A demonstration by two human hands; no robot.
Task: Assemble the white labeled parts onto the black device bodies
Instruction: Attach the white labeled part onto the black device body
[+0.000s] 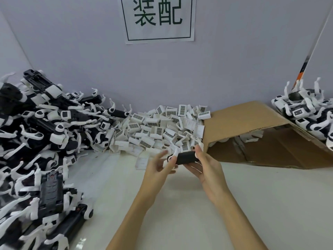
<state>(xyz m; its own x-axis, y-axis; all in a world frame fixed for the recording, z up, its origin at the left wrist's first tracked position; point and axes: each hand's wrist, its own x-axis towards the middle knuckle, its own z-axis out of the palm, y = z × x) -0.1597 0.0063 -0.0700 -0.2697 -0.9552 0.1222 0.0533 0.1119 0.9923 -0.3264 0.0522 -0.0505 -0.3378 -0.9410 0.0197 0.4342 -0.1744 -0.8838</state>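
Note:
A black device body [185,157] with a white hook at its left end is held above the table's middle. My right hand [207,170] grips its right end, thumb on top and fingers underneath. My left hand [158,166] is at the body's left end, blurred, its fingers touching the white end piece. Just behind the hands lies a heap of white labeled parts [162,129] with dark printed grids. A big pile of black bodies with white pieces [41,141] fills the left side.
An open cardboard box [255,123] lies on its side at the right, with a few white parts inside. Behind it, at the far right, is another stack of black-and-white units [306,109]. A paper sign [158,18] hangs on the grey wall. The white tabletop [180,204] lies under my forearms.

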